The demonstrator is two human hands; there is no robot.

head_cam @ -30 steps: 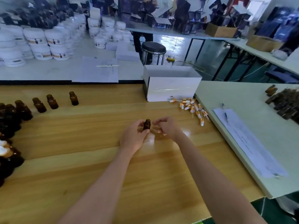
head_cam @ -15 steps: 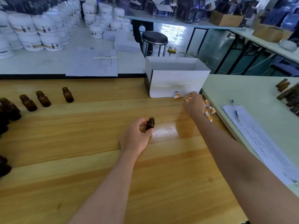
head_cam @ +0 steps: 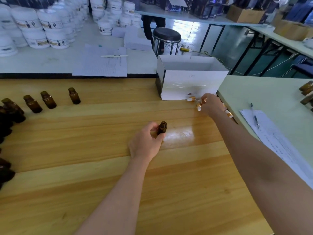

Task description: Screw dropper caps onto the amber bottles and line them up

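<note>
My left hand (head_cam: 146,141) grips an open, uncapped amber bottle (head_cam: 162,127) upright on the wooden table (head_cam: 101,167). My right hand (head_cam: 211,105) reaches to the pile of gold-and-white dropper caps (head_cam: 228,114) by the white box, and its fingers curl round one dropper cap (head_cam: 200,105). Three uncapped amber bottles (head_cam: 48,100) stand in a row at the far left. More dark bottles (head_cam: 8,116) crowd the left edge.
A white open box (head_cam: 191,85) stands at the table's back right. A pale green table (head_cam: 271,99) on the right carries paper and a pen (head_cam: 254,116). White tubs (head_cam: 42,28), papers and a stool (head_cam: 166,36) lie beyond.
My right hand left the bottle and reached right to the dropper caps, where it now closes on one. My left hand keeps the bottle in place.
</note>
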